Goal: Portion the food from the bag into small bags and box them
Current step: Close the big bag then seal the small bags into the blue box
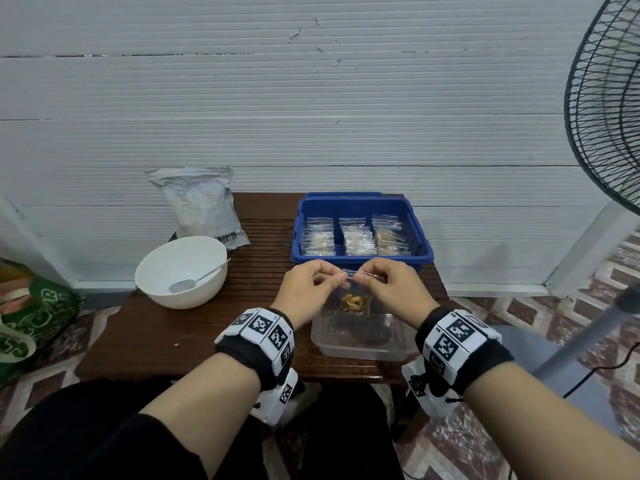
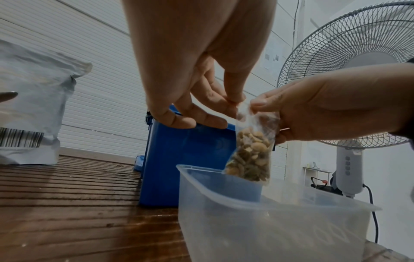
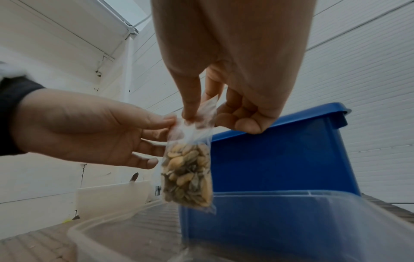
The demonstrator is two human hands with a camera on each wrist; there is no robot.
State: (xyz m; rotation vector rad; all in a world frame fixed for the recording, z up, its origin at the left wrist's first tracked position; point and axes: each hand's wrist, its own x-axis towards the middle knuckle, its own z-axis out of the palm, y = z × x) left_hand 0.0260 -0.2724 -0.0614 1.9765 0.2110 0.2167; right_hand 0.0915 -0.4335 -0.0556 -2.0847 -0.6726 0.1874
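Hands: left hand [image 1: 309, 289] and right hand [image 1: 391, 289] both pinch the small bag's [image 2: 251, 152] top.
Small bag: holds nuts, over the clear tub [image 1: 360, 351].
Blue box [image 1: 360, 206]: rows of filled bags.
Bowl [image 1: 162, 285]: a spoon [image 1: 194, 280].

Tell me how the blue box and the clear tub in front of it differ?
The blue box is opaque and taller; the clear tub is see-through and lower. The blue box holds rows of filled small bags, while no bags show in the clear tub. Both are open-topped plastic containers on the wooden table.

Two hands [image 1: 308, 289] [image 1: 391, 289], one small bag [image 1: 353, 299], one blue box [image 1: 360, 206], one clear tub [image 1: 360, 348], one bowl [image 1: 180, 268], one spoon [image 1: 194, 282].
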